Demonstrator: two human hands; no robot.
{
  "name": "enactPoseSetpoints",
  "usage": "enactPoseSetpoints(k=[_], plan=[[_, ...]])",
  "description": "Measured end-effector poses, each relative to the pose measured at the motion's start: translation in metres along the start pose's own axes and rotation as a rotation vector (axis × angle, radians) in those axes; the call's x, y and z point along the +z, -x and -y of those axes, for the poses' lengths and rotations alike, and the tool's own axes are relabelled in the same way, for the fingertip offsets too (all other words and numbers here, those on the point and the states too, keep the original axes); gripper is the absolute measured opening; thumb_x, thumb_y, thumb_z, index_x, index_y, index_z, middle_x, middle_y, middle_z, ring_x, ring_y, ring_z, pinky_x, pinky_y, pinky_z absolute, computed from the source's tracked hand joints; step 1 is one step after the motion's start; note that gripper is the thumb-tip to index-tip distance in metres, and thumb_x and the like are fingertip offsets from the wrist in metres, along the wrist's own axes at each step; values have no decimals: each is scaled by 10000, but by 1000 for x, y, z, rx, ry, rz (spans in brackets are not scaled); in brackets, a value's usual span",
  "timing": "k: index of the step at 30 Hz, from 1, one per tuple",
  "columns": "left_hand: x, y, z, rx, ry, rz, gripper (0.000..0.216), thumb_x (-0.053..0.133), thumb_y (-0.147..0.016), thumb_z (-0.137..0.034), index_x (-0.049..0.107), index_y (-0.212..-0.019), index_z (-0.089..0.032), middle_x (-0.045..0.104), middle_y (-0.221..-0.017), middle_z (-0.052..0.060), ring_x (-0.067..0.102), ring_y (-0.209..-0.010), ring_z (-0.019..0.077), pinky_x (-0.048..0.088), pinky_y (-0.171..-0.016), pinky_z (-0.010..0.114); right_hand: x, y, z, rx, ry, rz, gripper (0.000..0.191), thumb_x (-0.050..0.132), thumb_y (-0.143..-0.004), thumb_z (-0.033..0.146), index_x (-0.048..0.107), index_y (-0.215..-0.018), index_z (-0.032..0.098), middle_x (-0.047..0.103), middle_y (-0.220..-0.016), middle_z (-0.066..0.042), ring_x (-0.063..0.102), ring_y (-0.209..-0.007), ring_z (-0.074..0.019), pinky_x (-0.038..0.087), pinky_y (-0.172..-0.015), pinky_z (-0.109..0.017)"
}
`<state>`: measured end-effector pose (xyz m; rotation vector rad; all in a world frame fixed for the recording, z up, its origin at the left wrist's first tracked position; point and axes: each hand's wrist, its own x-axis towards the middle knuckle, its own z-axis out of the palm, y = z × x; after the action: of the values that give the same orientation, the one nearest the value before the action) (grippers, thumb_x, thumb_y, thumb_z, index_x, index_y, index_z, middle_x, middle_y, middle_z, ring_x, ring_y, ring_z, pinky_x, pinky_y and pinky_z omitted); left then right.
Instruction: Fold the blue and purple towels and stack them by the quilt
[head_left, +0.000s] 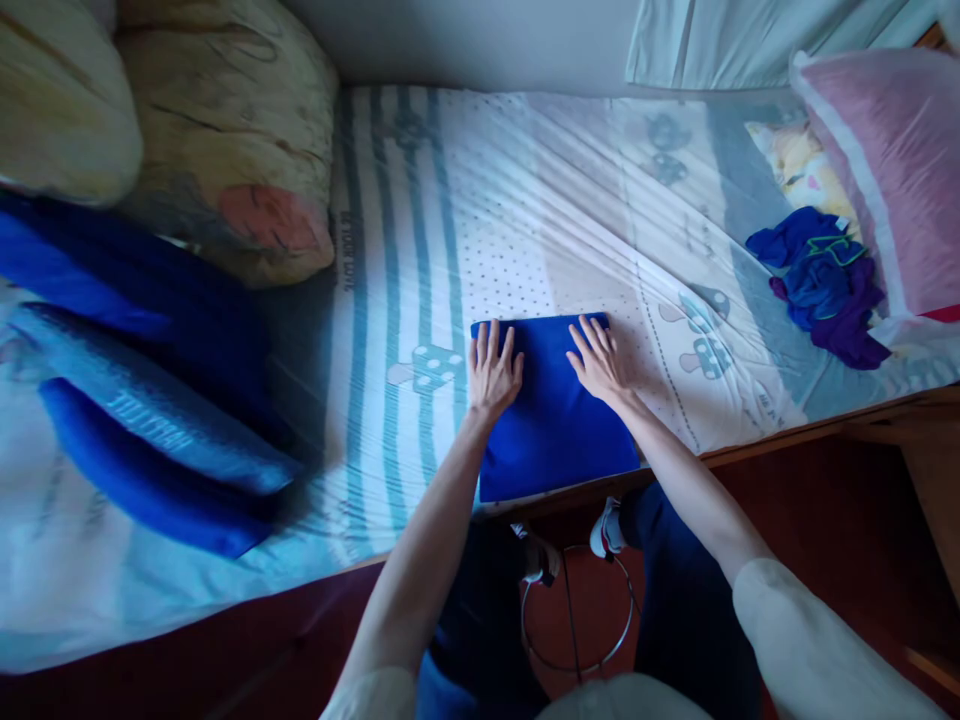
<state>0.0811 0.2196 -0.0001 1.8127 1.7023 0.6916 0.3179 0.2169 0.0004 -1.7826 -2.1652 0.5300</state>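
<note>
Head view: where does the flat, folded royal-blue cloth (559,415) lie?

On the bed with its patterned white, grey and teal fabric sheet (517,200), at the near edge.

And the hands?

Apart from each other, each laid flat with fingers spread, gripping nothing. The left hand (495,376) rests at the cloth's eleven o'clock corner, the right hand (600,364) at its one o'clock corner.

Which is nearer?

Neither; both touch it. Most of the cloth lies toward six o'clock from them, between the forearms.

Its long axis?

Nearly square, so I cannot tell.

Anything around it?

A crumpled blue-and-purple fabric bundle (817,285) toward two o'clock, and a soft, lettered blue fabric piece (161,410) toward nine, both well apart from the hands.
</note>
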Motion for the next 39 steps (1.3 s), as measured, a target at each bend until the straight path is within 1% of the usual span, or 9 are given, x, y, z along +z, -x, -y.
enactPoseSetpoints(k=[3, 7, 11, 15, 21, 27, 32, 34, 39], plan=[[4, 5, 10, 24, 26, 36, 707, 465, -948, -540, 406, -1552, -177, 255, -1677, 111, 94, -1579, 311, 39, -1285, 523, 3, 5, -6, -29, 4, 63, 628, 348, -1050, 450, 260, -1621, 201, 212, -1695, -59, 112, -1581, -260, 58, -1293, -516], [5, 4, 20, -22, 20, -16, 753, 428, -963, -567, 342, -1581, -146, 211, -1687, 121, 81, -1581, 296, 5, -1291, 495, 3, 3, -15, 15, 14, 29, 646, 308, -1061, 448, 194, -1636, 176, 163, -1704, -72, 70, -1588, -247, -2, -1293, -522], [13, 11, 6, 5, 13, -29, 765, 442, -966, -540, 323, -1583, -103, 172, -1691, 148, 38, -1581, 319, -33, -1287, 514, 11, 7, 16, 8, 47, 31, 709, 382, -1042, 442, 155, -1639, 134, 106, -1708, -102, -3, -1588, -291, -28, -1280, -570], [20, 24, 3, 103, -50, 58, 745, 415, -978, -520, 318, -1581, -93, 205, -1679, 164, 79, -1578, 306, 37, -1293, 509, 16, 16, 34, -97, 84, 98, 698, 358, -1044, 445, 179, -1633, 117, 140, -1703, -95, 21, -1589, -258, 23, -1297, -512], [33, 38, 0, 37, -207, -38, 702, 320, -1015, -427, 267, -1574, -5, 166, -1677, 204, 46, -1581, 285, 82, -1290, 511, 13, 25, 15, 102, 123, -40, 676, 262, -1063, 405, 170, -1617, 29, 137, -1693, -156, 49, -1587, -276, 4, -1284, -546], [58, 84, -25, 96, -204, 29, 642, 279, -1017, -340, 271, -1581, -32, 221, -1666, 187, 93, -1577, 266, 105, -1289, 509, 31, 62, 48, -67, 107, 59, 610, 311, -1047, 297, 234, -1617, 94, 206, -1688, -103, 100, -1585, -215, 58, -1303, -467], [45, 114, -12, -38, -254, -70, 663, 282, -1020, -343, 217, -1590, -9, 165, -1676, 199, 49, -1581, 269, 88, -1289, 512, 32, 90, 44, 98, 104, -69, 639, 272, -1060, 355, 206, -1612, 42, 192, -1683, -156, 110, -1583, -248, 59, -1291, -512], [44, 127, -14, -32, -266, -66, 674, 297, -1018, -351, 217, -1587, 2, 147, -1677, 207, 30, -1581, 279, 86, -1287, 524, 35, 98, 49, 108, 100, -85, 641, 273, -1059, 354, 199, -1613, 40, 182, -1684, -163, 100, -1584, -258, 55, -1285, -533], [52, 165, -17, 67, -263, 25, 639, 275, -1027, -352, 256, -1593, -56, 233, -1668, 167, 93, -1579, 254, 88, -1288, 513, 45, 132, 61, -124, 86, 42, 617, 311, -1053, 355, 251, -1613, 103, 254, -1676, -98, 143, -1577, -195, 80, -1298, -441]])
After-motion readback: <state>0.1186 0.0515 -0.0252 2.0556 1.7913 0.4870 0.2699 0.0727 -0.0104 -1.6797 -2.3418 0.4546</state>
